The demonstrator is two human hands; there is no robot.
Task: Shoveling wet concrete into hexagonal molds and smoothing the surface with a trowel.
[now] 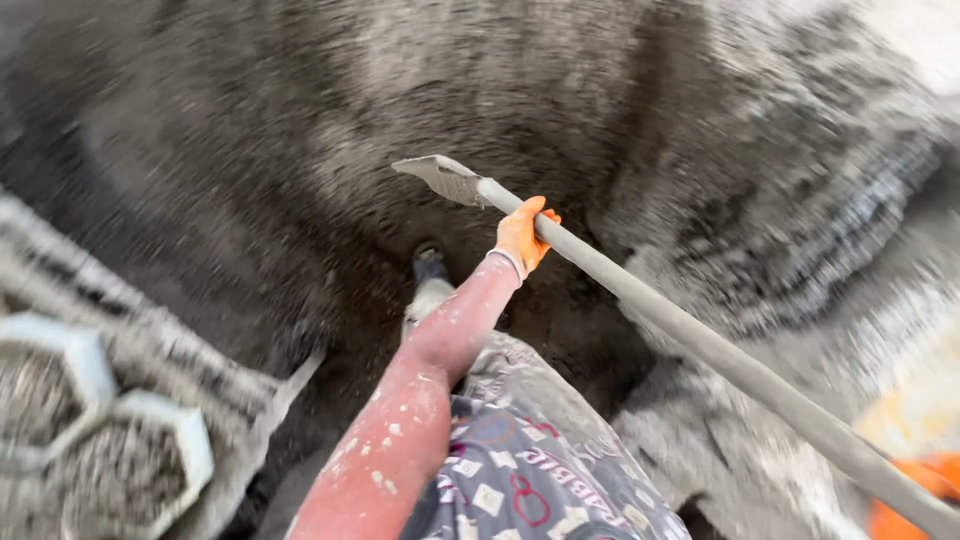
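- The person stands over a grey, wet-looking heap of cement mix (300, 150), and the head camera looks straight down at it. The whole ground is smeared by motion blur, so its texture is hard to read.
- The left hand (522, 235) wears an orange glove and is closed round the shaft of a shovel (640, 300), fingers wrapped over the top of the handle, gripping close behind the blade.
- The left arm is stretched forward in a reddish sleeve (420, 400) spattered with pale flecks.
- The shovel's handle is long, grey and caked in dried mix. It runs on a slant from the lower right corner up to the middle of the view.
- The shovel blade (440, 177) is raised above the heap, tilted, with its flat face coated in grey.
- The right hand (900, 490) shows only as an orange blur at the lower right edge, beside the near end of the handle. I cannot tell whether its fingers are closed on the shaft.
- Below the left arm one leg in patterned trousers (530, 460) leads down to a dark shoe (430, 262) planted in the mix, just under the gloved hand.
- At the lower left sit two pale hexagonal moulds (190, 440), touching one another and filled with gravelly mix, well apart from the blade.
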